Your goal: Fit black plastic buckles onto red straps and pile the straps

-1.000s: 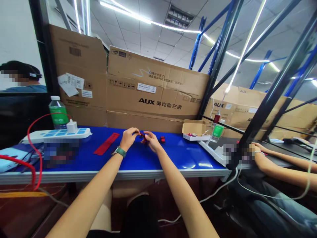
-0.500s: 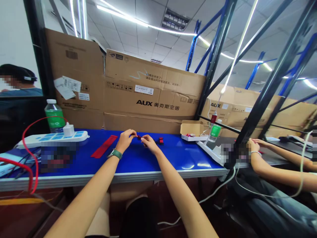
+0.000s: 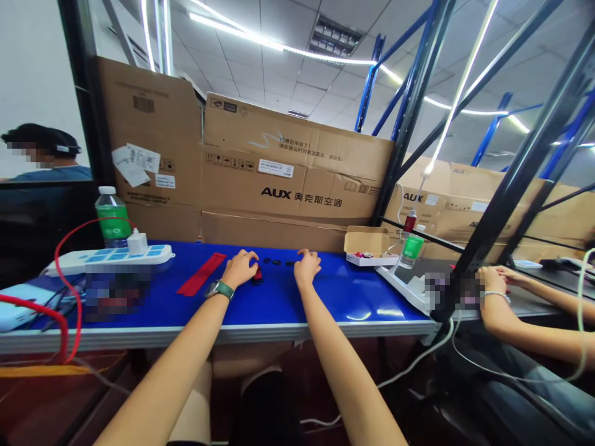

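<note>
My left hand [image 3: 240,268] is over the blue table with its thumb and forefinger apart. Right beside its fingertips lies a small red strap piece with a black end [image 3: 257,276]; I cannot tell whether the thumb touches it. A wider red strap [image 3: 201,274] lies flat to the left of that hand. My right hand [image 3: 307,267] hovers low over the table, fingers curved and thumb apart from the forefinger. Near its thumb is a small dark piece [image 3: 290,264]. Between the hands lie other small black pieces [image 3: 276,262], too small to name.
An open small carton [image 3: 372,260] with bits inside stands at the back right. A white power strip [image 3: 111,257], a bottle [image 3: 113,220] and a red cable [image 3: 56,248] are on the left. Cardboard [image 3: 297,167] walls the back. A co-worker's hands [image 3: 495,282] work beyond the post.
My hands were close together at a small red piece; now they have parted, the right one moving right. A red and black piece now lies by my left hand, and small black pieces show between them.
</note>
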Demonstrator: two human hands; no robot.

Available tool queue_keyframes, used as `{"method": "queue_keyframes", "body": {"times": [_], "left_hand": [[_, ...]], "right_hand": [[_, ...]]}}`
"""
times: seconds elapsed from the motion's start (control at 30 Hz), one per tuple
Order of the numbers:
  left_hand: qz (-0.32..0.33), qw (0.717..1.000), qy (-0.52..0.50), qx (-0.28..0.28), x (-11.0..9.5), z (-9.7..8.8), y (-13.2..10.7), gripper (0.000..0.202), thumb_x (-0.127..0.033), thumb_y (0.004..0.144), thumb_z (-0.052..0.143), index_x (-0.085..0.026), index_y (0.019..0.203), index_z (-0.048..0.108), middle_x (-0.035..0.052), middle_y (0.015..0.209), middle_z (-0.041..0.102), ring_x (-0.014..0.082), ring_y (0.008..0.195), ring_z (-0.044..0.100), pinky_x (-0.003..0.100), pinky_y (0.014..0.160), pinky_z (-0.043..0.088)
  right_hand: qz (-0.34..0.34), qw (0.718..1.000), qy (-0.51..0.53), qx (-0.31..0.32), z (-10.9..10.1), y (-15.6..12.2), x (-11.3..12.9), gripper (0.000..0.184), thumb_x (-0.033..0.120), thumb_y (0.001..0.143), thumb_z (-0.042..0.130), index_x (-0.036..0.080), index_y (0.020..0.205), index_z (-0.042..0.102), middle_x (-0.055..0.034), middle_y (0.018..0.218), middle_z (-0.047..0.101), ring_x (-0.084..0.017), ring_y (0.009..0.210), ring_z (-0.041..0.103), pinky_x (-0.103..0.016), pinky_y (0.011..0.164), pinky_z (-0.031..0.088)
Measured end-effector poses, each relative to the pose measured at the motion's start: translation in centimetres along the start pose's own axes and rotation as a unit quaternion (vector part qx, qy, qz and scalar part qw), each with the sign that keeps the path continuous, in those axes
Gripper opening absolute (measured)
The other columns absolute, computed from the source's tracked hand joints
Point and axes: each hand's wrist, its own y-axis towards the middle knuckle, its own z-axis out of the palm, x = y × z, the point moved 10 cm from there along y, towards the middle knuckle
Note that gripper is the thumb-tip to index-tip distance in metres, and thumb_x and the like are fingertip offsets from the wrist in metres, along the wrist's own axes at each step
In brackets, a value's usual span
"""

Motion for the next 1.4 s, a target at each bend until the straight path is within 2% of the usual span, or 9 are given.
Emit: {"method": "queue_keyframes", "body": {"times": [0.2, 0.37, 0.53, 0.6, 0.77, 1.07, 1.2, 1.3, 1.4], "left_hand": [[0.007, 0.999, 0.041, 0.029, 0.0, 0.9, 0.0, 0.024, -0.039, 0.095, 0.05, -0.03, 0.104, 0.069, 0.0067, 0.11, 0.065, 0.0273, 0.106, 0.063, 0.039, 0.088, 0.042], [-0.005, 0.999, 0.04, 0.018, -0.1, 0.4, 0.0, 0.042, -0.041, 0.102, 0.033, -0.025, 0.099, 0.072, 0.0092, 0.109, 0.071, 0.0281, 0.106, 0.063, 0.042, 0.089, 0.041], [-0.011, 0.998, 0.053, 0.041, 0.0, 1.4, -0.2, 0.037, -0.047, 0.093, 0.049, -0.03, 0.118, 0.07, 0.0093, 0.123, 0.07, 0.0351, 0.118, 0.056, 0.054, 0.096, 0.036], [-0.015, 0.998, 0.046, 0.039, 0.3, 1.9, -0.1, 0.042, -0.047, 0.096, 0.046, -0.032, 0.131, 0.063, 0.0099, 0.128, 0.068, 0.0352, 0.12, 0.054, 0.056, 0.097, 0.036], [-0.027, 0.999, 0.038, 0.02, 0.8, 2.2, 0.1, 0.049, -0.047, 0.102, 0.034, -0.034, 0.147, 0.046, 0.0115, 0.148, 0.053, 0.035, 0.13, 0.048, 0.06, 0.102, 0.033], [-0.042, 0.997, 0.035, 0.053, 0.8, 2.2, -0.2, 0.051, -0.032, 0.101, 0.028, -0.026, 0.15, 0.043, 0.0153, 0.14, 0.057, 0.034, 0.127, 0.05, 0.06, 0.101, 0.036], [-0.065, 0.997, 0.039, -0.01, 1.1, 0.8, -0.3, 0.05, -0.038, 0.101, 0.028, -0.022, 0.144, 0.05, 0.0166, 0.139, 0.056, 0.0338, 0.124, 0.051, 0.058, 0.101, 0.037], [-0.127, 0.984, 0.069, -0.108, 2.5, -1.6, -1.3, 0.05, -0.027, 0.097, 0.033, -0.016, 0.141, 0.052, 0.0208, 0.145, 0.05, 0.0347, 0.13, 0.046, 0.058, 0.104, 0.033], [-0.219, 0.967, 0.081, -0.099, 5.0, -1.8, -2.3, 0.051, -0.021, 0.09, 0.039, -0.008, 0.136, 0.056, 0.0271, 0.143, 0.05, 0.0392, 0.133, 0.043, 0.061, 0.104, 0.031]], "right_hand": [[0.03, 0.992, -0.096, 0.073, 1.6, 0.4, -3.2, 0.028, 0.02, 0.092, 0.054, 0.025, 0.114, 0.068, -0.0148, 0.126, 0.057, -0.032, 0.12, 0.05, -0.051, 0.096, 0.038], [0.045, 0.993, -0.103, 0.044, 0.9, 0.9, -3.9, 0.029, 0.009, 0.087, 0.052, 0.015, 0.108, 0.07, -0.0179, 0.114, 0.063, -0.031, 0.111, 0.059, -0.042, 0.091, 0.045], [-0.038, 0.995, 0.08, -0.045, -1.3, 2.1, 0.0, 0.044, 0.006, 0.088, 0.04, 0.014, 0.123, 0.065, -0.0175, 0.122, 0.063, -0.025, 0.111, 0.062, -0.036, 0.099, 0.046], [-0.096, 0.977, 0.188, -0.001, 0.0, 2.3, 3.0, 0.042, 0.009, 0.089, 0.039, 0.015, 0.12, 0.066, -0.0146, 0.122, 0.065, -0.022, 0.11, 0.063, -0.033, 0.099, 0.047], [-0.099, 0.897, 0.357, 0.239, 8.1, -0.1, 8.0, 0.039, 0.014, 0.084, 0.048, 0.019, 0.12, 0.063, -0.0073, 0.112, 0.07, -0.017, 0.083, 0.07, -0.033, 0.081, 0.056], [-0.157, 0.934, 0.231, 0.224, 10.5, -2.0, 7.7, 0.039, 0.008, 0.081, 0.049, 0.02, 0.113, 0.068, -0.0061, 0.11, 0.072, -0.017, 0.104, 0.065, -0.034, 0.1, 0.048], [-0.163, 0.937, 0.208, 0.23, 10.6, -2.1, 8.0, 0.035, 0.012, 0.084, 0.057, 0.019, 0.116, 0.068, -0.0052, 0.106, 0.072, -0.016, 0.096, 0.066, -0.03, 0.094, 0.05], [-0.191, 0.949, 0.14, 0.21, 9.7, -2.6, 8.5, 0.035, 0.019, 0.087, 0.062, 0.021, 0.121, 0.066, -0.0058, 0.104, 0.071, -0.02, 0.101, 0.064, -0.032, 0.095, 0.047], [-0.182, 0.976, 0.052, 0.111, 6.6, -2.0, 7.8, 0.031, 0.022, 0.094, 0.053, 0.024, 0.122, 0.065, -0.0096, 0.111, 0.068, -0.025, 0.109, 0.059, -0.037, 0.095, 0.044]]}}
